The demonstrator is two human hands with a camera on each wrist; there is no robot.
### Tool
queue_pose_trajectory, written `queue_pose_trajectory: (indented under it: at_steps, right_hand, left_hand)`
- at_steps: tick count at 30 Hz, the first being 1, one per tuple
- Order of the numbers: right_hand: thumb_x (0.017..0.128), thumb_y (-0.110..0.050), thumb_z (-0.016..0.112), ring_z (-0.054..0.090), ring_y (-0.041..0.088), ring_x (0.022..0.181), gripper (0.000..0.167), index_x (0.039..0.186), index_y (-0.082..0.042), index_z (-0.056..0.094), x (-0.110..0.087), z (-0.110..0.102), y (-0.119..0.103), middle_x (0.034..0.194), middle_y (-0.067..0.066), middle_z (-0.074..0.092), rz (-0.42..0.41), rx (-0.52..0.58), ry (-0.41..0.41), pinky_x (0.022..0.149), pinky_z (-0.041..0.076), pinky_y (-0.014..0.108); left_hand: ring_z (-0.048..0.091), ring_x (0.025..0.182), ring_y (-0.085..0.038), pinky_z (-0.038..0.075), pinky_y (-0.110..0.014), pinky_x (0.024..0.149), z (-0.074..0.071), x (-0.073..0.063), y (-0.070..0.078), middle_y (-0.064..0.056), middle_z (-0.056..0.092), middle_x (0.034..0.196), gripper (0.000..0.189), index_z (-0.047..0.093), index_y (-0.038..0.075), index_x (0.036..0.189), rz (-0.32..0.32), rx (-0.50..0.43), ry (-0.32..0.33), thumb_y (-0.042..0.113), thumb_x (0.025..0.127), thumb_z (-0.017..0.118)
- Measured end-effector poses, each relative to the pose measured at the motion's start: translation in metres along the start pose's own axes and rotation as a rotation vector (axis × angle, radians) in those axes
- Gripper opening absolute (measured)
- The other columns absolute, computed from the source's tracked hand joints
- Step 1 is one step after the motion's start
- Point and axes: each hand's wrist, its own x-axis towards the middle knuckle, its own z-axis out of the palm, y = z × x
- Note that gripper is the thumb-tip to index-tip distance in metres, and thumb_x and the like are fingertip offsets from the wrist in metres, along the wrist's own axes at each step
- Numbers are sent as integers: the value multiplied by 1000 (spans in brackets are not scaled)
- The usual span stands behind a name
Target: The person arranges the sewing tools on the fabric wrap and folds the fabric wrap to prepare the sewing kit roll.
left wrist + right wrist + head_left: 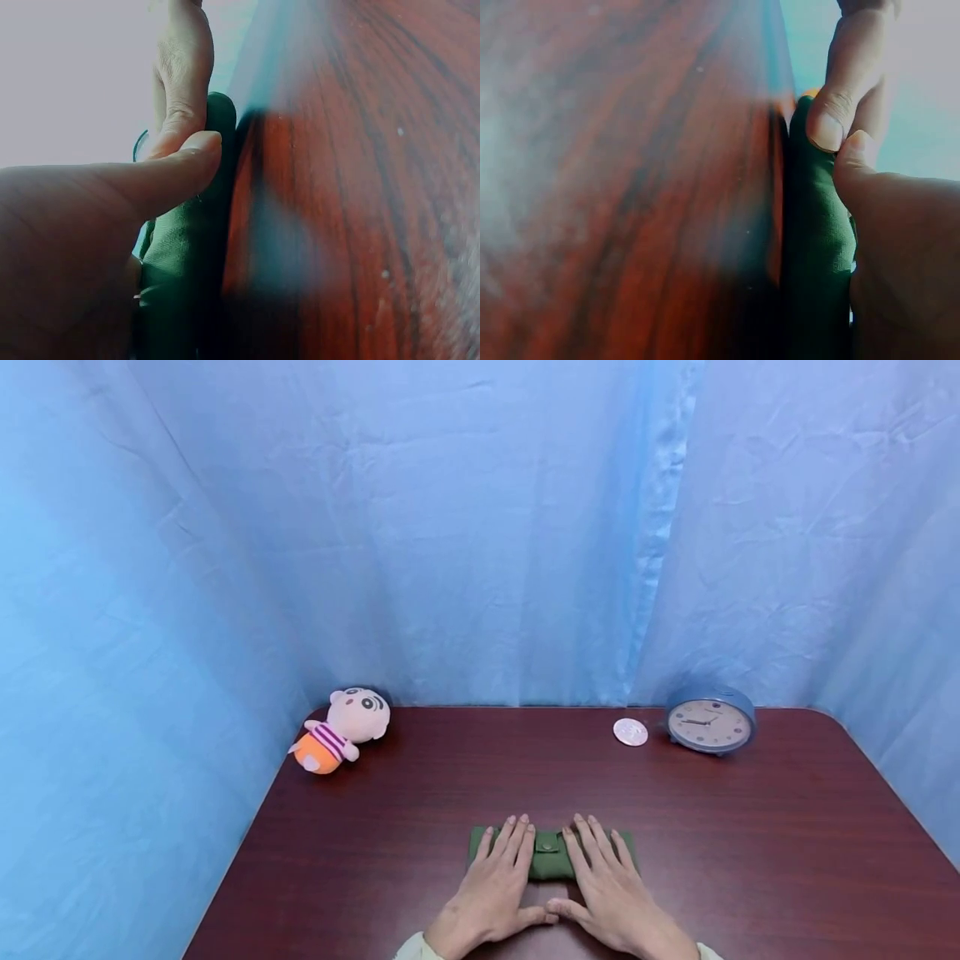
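Observation:
A flat green fabric pouch (552,865) with a snapped tab in its middle lies near the front of the table. My left hand (491,889) rests on its left part, fingers straight and pointing away from me. On the right part lies my right hand (617,893), its fingers also extended. The two thumbs meet or nearly meet just in front of the pouch. In both wrist views the pouch's rounded green edge (180,247) shows under the hands. Much of the top is covered by fingers; the snap tab (547,842) shows between them.
A plush doll (341,732) in orange shorts lies at the back left of the dark red wooden table (420,802). Towards the back right are a round whitish disc (630,732) and a blue clock (711,722). Blue curtains (465,543) hang behind and along the sides.

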Motion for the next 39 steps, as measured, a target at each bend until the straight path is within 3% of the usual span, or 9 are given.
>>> queue_pose_trajectory:
  at_steps: [11,18,25,30,36,38,39]
  right_hand:
    - [86,-71,57,33,43,148,101,149,5,41,2,2,1,158,27,36,-14,-43,-5,116,28,64]
    - [86,-72,56,32,44,149,101,150,5,40,0,2,1,159,27,34,-6,-26,-31,116,27,64]
    - [82,-70,64,33,46,147,101,148,4,42,-5,3,4,159,27,34,37,-35,81,115,23,64]
    - [80,-70,65,35,45,146,103,147,5,43,-9,4,9,158,27,36,61,-74,86,114,26,65]
    - [79,-73,63,40,49,141,106,145,8,43,-12,9,14,154,32,38,20,-75,100,111,34,63]
    - [79,-74,63,40,50,140,107,145,8,42,-13,13,17,153,34,37,5,-71,120,113,32,62]
    - [80,-74,61,40,51,140,107,145,8,42,-12,17,19,153,34,36,-3,-68,131,119,25,61]
  left_hand:
    - [29,154,-28,34,-52,120,6,3,3,-16,26,166,118,25,1,158,-16,31,37,79,79,62]
    - [28,155,-27,33,-51,121,8,3,2,-15,25,167,117,23,2,159,-16,48,33,80,79,60]
    - [27,155,-29,31,-52,122,6,-6,-5,-16,24,167,116,23,1,159,-75,35,41,79,80,59]
    - [28,154,-30,31,-52,121,10,-10,-9,-17,24,166,119,23,-1,158,-123,11,35,82,79,57]
    - [27,155,-31,31,-52,122,15,-9,-8,-18,22,167,125,21,-2,158,-117,-16,37,85,75,58]
    - [28,154,-31,32,-52,121,16,-9,-7,-19,23,166,126,22,-2,158,-111,-14,48,85,74,59]
    - [28,154,-31,32,-52,121,16,-8,-8,-19,23,166,127,22,-3,158,-111,-16,50,85,74,59]
